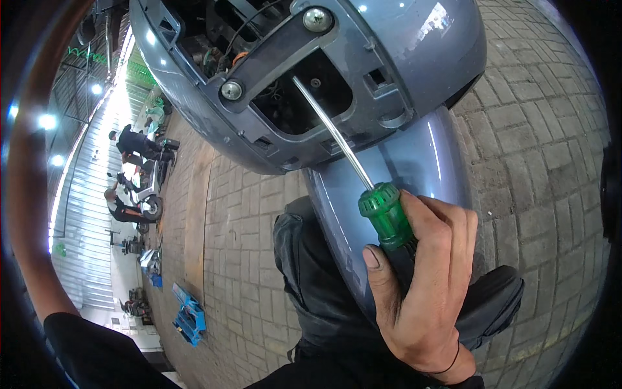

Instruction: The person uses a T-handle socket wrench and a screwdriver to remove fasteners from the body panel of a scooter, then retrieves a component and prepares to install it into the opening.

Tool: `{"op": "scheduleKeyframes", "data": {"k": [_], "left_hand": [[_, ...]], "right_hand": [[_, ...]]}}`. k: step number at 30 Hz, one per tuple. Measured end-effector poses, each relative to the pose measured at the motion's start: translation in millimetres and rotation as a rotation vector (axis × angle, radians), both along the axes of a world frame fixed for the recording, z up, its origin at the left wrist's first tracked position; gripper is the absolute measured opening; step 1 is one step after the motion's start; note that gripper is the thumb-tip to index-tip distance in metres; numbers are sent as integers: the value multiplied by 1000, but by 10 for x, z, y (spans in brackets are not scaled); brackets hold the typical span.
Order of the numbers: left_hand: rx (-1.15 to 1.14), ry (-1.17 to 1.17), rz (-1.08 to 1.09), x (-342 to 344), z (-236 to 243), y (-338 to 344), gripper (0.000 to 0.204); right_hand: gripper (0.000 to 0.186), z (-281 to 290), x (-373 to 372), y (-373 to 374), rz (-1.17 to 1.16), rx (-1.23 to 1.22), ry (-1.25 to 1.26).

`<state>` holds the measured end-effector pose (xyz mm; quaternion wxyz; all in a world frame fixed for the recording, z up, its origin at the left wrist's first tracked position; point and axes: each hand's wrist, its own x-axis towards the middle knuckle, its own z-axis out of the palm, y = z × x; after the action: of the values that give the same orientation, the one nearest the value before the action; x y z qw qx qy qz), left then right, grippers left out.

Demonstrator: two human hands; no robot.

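One hand shows clearly: the right hand (421,285), at five o'clock in the view, is wrapped around the green handle of a screwdriver (382,211), thumb lying along the grip and fingers curled over it. Its steel shaft runs up toward eleven o'clock into a dark opening in the grey-blue scooter panel (414,52), probably angled that way to reach a fastener deep inside the recess. Two round bolts (317,19) sit on a dark bracket just beside the opening. The left hand is not visible; only an arm curves along the nine o'clock rim, so its grip cannot be told. Below lies the brick paving (246,246), with a blue object (189,316) at seven o'clock. No labels or signs are legible.
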<state>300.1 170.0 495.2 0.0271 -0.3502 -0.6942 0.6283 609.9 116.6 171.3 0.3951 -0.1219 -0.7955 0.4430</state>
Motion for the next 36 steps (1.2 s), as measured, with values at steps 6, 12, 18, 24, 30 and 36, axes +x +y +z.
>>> {"op": "scheduleKeyframes", "data": {"k": [6, 12, 18, 24, 30, 36], "left_hand": [[-1, 15, 5, 14, -17, -17, 35], [6, 26, -5, 26, -21, -11, 34], [2, 39, 2, 38, -26, -15, 34], [-2, 49, 0, 66, -18, -14, 34], [-4, 57, -3, 94, 0, -10, 33], [-6, 58, -13, 80, 2, 4, 33]], "right_hand": [[47, 45, -38, -15, -30, 51, -4], [48, -139, -99, -74, -115, 15, 131], [47, -167, 1, 22, -76, 159, -73], [46, 279, -14, 4, -95, 29, -176], [48, 235, -33, 38, -45, -265, 72], [48, 290, -74, 51, -56, -377, 137]]}}
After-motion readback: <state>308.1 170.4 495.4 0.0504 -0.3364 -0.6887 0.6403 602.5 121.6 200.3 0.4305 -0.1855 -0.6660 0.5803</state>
